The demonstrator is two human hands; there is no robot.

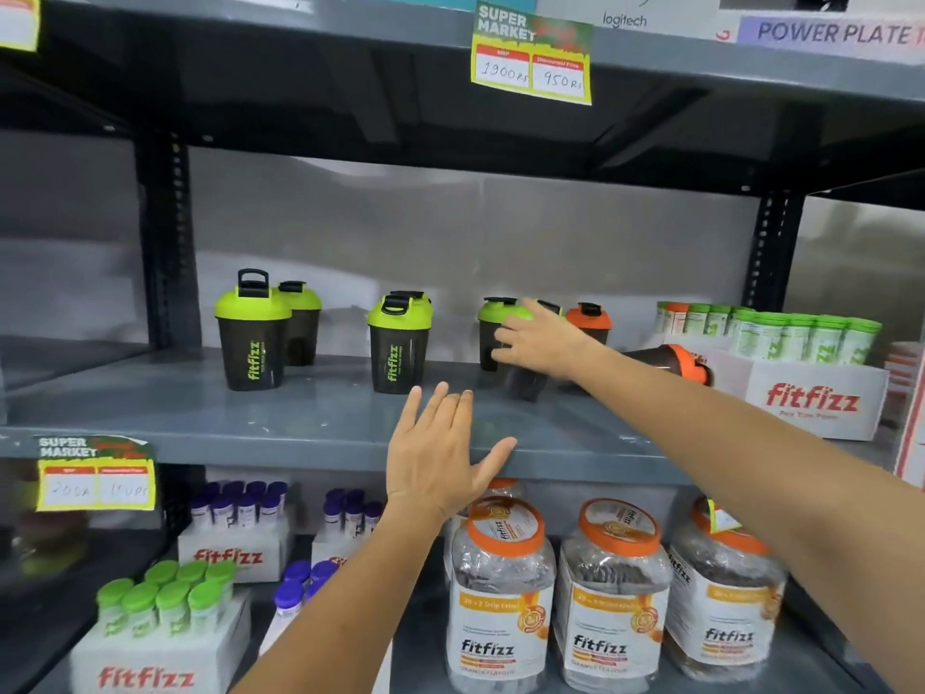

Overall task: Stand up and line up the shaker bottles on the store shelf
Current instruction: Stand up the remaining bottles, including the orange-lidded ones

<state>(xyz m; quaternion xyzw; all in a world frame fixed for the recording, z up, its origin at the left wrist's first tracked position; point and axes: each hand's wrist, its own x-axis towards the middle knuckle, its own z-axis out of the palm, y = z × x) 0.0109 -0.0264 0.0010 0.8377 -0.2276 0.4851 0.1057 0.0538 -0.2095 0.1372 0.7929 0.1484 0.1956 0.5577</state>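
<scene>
Several dark Fitfizz shaker bottles stand on the grey middle shelf (300,418). A green-lidded shaker (253,333) is at the left with another (303,320) behind it. A second green-lidded pair (399,345) stands in the middle. My right hand (540,343) wraps a dark shaker (525,385) whose lid it hides, beside a green-lidded one (490,318). Behind it stands an orange-lidded shaker (590,320). Another orange-lidded shaker (670,365) lies on its side under my right forearm. My left hand (440,458) hovers open at the shelf's front edge, holding nothing.
A white Fitfizz box (811,398) of green-capped tubes fills the shelf's right end. Price tags hang on the shelf edges (531,55). Large orange-lidded jars (500,593) and tube boxes (165,633) stand on the shelf below. Dark uprights (165,242) frame the bay.
</scene>
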